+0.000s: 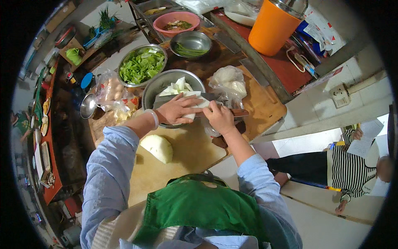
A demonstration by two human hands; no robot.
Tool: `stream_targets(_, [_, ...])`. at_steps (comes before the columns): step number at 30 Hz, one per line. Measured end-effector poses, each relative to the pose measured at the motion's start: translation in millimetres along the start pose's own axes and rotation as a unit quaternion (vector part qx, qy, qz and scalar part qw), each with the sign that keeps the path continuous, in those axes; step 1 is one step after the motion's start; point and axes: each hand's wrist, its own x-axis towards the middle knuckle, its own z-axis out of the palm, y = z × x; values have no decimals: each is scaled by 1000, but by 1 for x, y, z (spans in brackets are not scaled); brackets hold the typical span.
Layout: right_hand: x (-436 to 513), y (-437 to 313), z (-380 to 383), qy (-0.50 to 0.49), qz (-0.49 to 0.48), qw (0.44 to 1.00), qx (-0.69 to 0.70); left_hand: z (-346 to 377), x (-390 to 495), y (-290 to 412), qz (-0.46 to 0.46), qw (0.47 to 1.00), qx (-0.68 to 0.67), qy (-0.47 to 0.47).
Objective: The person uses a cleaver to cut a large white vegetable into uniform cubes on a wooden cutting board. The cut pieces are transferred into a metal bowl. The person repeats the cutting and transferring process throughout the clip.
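Above a steel bowl [148, 93] holding pale vegetable pieces [180, 85], my right hand [220, 117] grips the wooden handle [240, 112] of a cleaver. Its wide grey blade [162, 99] lies across the bowl, partly hidden. My left hand [177, 109] rests flat, fingers spread, on white vegetable slices [199, 101] over the blade. Closer to me, a pale green, peeled chunk of vegetable [158, 148], perhaps a gourd, sits on the light cutting board [186, 149].
Beyond are a bowl of chopped greens [141, 67], a steel bowl with green stalks [191, 45] and a pink basin [176, 23]. Bagged eggs [113, 88] lie left, a plastic bag [229, 82] right. Two flat blades [254, 72] lie behind. A person [348, 165] holding papers is at right.
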Motion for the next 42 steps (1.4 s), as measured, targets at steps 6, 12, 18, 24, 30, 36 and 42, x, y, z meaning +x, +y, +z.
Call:
stream_targets(6, [7, -4, 1, 10, -42, 999, -1, 17, -3, -17, -43, 997, -67, -18])
stream_targets(12, [5, -12, -8, -30, -84, 996, 3, 38, 2, -46, -99, 993, -50, 39])
stream_targets(18, [0, -18, -28, -28, -87, 995, 24, 35, -15, -95, -224, 967, 22, 119])
stream_targets(24, [-23, -30, -67, -80, 41, 992, 84, -23, -111, -101, -226, 912, -77, 332])
stream_targets(30, [-10, -75, -94, -180, 320, 805, 467, -11, -291, -16, -396, 847, 46, 351])
stream_targets(36, [12, -128, -96, -359, 276, 691, 563, 65, -352, 82, -485, 794, 36, 364])
stream_targets(42, [-18, -179, -82, -427, 318, 655, 536, 118, -351, 133, -577, 720, -15, 385])
